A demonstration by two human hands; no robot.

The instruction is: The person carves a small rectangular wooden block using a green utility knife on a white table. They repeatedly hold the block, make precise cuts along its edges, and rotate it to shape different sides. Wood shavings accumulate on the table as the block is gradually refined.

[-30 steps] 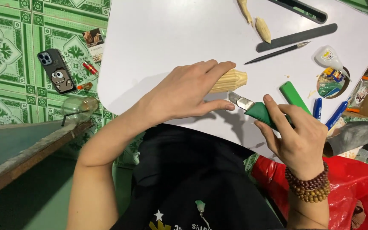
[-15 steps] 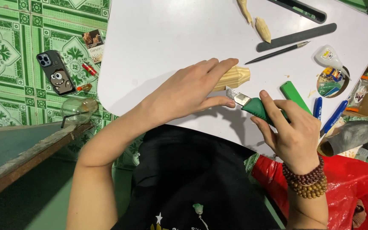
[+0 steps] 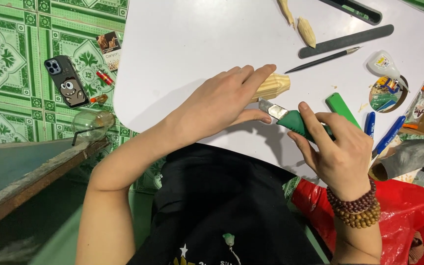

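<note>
A green-handled knife [image 3: 295,122] is gripped in the closed right hand [image 3: 337,152] at the near right of the white table [image 3: 182,49], its blade touching the left thumb. Just beyond, a carved wooden piece [image 3: 273,86] is clasped under the left hand [image 3: 226,100], its ridged end left showing. Farther right lie a green lighter [image 3: 342,108], blue pens [image 3: 386,135], a black stylus [image 3: 322,60] and a grey file [image 3: 347,40].

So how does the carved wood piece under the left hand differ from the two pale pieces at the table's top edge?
The carved wood piece is thicker, with cut facets; the two small pieces are slimmer and more pointed. It is pinned by the left hand beside the knife; they lie untouched. All are pale wood.
</note>
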